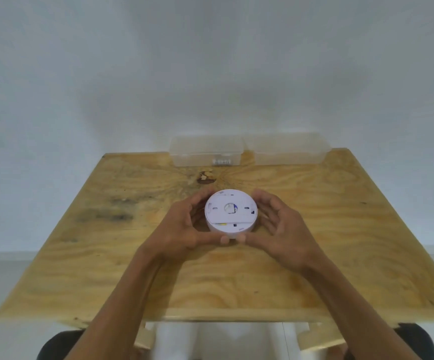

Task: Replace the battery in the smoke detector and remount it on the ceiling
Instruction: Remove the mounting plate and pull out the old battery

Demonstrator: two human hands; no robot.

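Note:
A round white smoke detector [231, 214] lies back side up in the middle of the wooden table [340, 229]. Its mounting plate with slots and a centre hole faces me. My left hand [184, 229] cups its left edge, with the thumb on the near rim. My right hand [280, 227] curls around its right edge, thumb also at the near rim, fingers slightly off the side. Both thumbs nearly meet below the detector. A small battery [221, 161] lies inside the left clear box [206, 152] at the table's far edge.
A second clear plastic box [287, 149] stands right of the first, against the white wall. A dark knot [206, 177] marks the wood just beyond the detector. The table's near edge runs above my knees.

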